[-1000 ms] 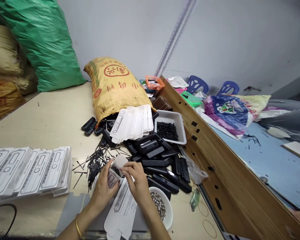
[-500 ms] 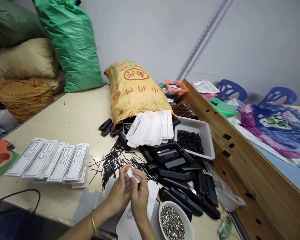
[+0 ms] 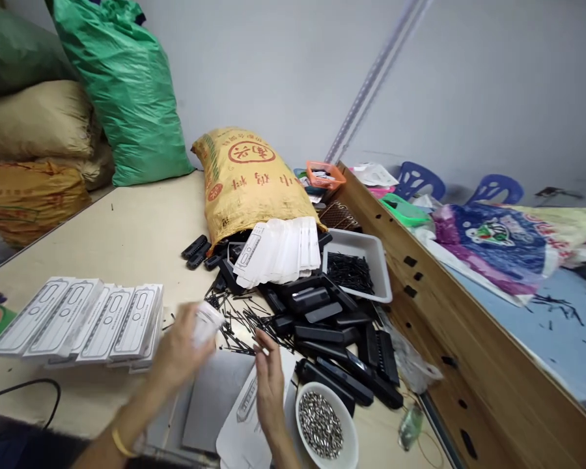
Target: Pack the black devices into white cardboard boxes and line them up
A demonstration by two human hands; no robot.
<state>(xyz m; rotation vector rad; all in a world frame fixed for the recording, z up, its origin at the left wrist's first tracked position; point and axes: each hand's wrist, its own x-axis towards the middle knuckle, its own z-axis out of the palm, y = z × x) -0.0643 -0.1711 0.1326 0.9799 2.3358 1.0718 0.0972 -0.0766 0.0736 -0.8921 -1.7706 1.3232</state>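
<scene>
My left hand [image 3: 178, 355], smeared by motion, grips a small white printed box [image 3: 208, 323] above the table. My right hand [image 3: 270, 383] holds nothing, its fingers stretched upward over a pile of white printed cards [image 3: 241, 426]. Left of my left hand lie stacks of white printed boxes [image 3: 100, 322]. Beyond my hands, thin black sticks [image 3: 247, 319] are strewn loosely. To the right of my right hand stands a white bowl [image 3: 350, 426] of small shiny metal pieces [image 3: 321, 423]. Black plastic cases [image 3: 322, 332] are heaped behind it.
A yellow woven sack [image 3: 254, 189] lies behind the heap, with white flat boxes [image 3: 280, 251] fanned before its mouth. A grey tray [image 3: 381, 273] holds more black sticks. The wooden board [image 3: 420, 319] borders the right side. A green sack [image 3: 131, 98] stands at the back left.
My hands have parted. The left has moved left with the white box, toward the stacks; the right has let go and opened. The view has turned slightly right.
</scene>
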